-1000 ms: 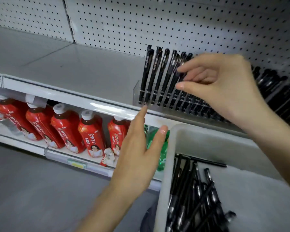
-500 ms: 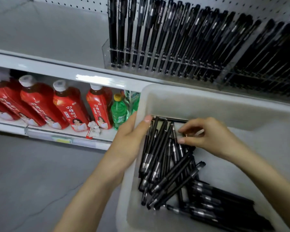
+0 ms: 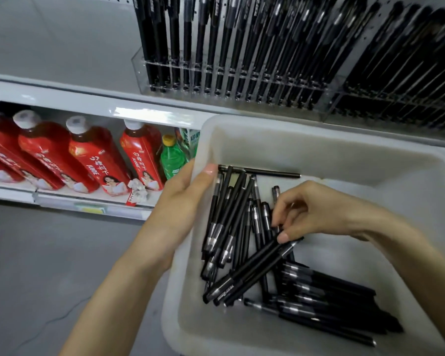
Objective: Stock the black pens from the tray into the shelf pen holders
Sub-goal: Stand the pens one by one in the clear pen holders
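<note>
Left grip (image 3: 180, 209) wraps the left rim of the tray (image 3: 293, 124), thumb inside. Right grip (image 3: 316, 211) is down in the tray, thumb and fingertips pinching a black pen (image 3: 254, 268) lying diagonally on the loose pile. Pen holders (image 3: 242, 80) on the shelf (image 3: 62, 47) above are packed.
</note>
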### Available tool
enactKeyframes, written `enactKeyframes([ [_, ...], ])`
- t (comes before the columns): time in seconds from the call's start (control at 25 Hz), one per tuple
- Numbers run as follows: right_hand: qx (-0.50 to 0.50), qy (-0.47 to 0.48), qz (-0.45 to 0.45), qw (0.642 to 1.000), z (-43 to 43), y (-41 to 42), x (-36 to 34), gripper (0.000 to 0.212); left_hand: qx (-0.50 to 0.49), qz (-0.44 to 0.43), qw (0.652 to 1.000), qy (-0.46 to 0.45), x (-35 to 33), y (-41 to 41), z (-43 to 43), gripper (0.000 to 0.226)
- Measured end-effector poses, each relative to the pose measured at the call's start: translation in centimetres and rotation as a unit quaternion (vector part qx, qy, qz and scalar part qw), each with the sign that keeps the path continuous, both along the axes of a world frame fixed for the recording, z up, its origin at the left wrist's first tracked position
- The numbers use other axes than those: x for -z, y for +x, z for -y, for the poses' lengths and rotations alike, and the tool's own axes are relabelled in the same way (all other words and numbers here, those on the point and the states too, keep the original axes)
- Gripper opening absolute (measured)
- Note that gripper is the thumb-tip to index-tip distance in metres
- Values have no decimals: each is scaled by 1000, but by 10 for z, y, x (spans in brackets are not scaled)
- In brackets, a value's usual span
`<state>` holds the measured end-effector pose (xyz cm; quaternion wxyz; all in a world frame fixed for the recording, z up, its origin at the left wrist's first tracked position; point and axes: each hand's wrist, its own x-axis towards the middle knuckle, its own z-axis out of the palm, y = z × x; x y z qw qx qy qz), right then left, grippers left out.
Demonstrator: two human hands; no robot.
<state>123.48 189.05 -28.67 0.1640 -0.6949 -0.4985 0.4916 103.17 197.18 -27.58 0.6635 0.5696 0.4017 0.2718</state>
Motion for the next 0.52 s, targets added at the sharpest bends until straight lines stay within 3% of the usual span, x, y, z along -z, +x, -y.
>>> enactKeyframes([
  [0.36,-81,21,60,995,9,1,8,10,-6,2,1000,4,1,5,6,18],
  [0.52,-73,36,10,997,12,6,-5,4,-9,-6,1000,1,3,7,6,20],
])
